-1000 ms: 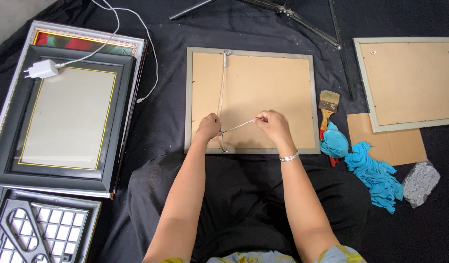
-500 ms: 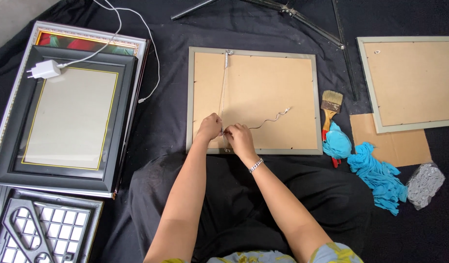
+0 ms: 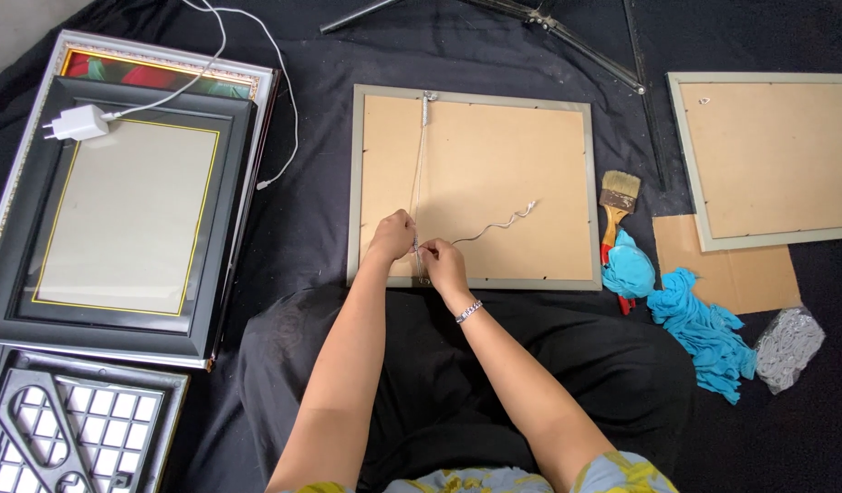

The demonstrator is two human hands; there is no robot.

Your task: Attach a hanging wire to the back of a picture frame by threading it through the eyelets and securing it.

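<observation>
Head view, steeply down, near hands (image 3: 419,251)

No packages, labels, signs or screens in view, only frames, cloths, brush, charger

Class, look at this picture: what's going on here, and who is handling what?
A person sits on dark cloth with a frame lying face down. Both hands, left hand and right hand, pinch a thin wire near the frame's lower edge; its loose end curls across the backing. A brush and blue cloths lie to the right, other frames around.
</observation>
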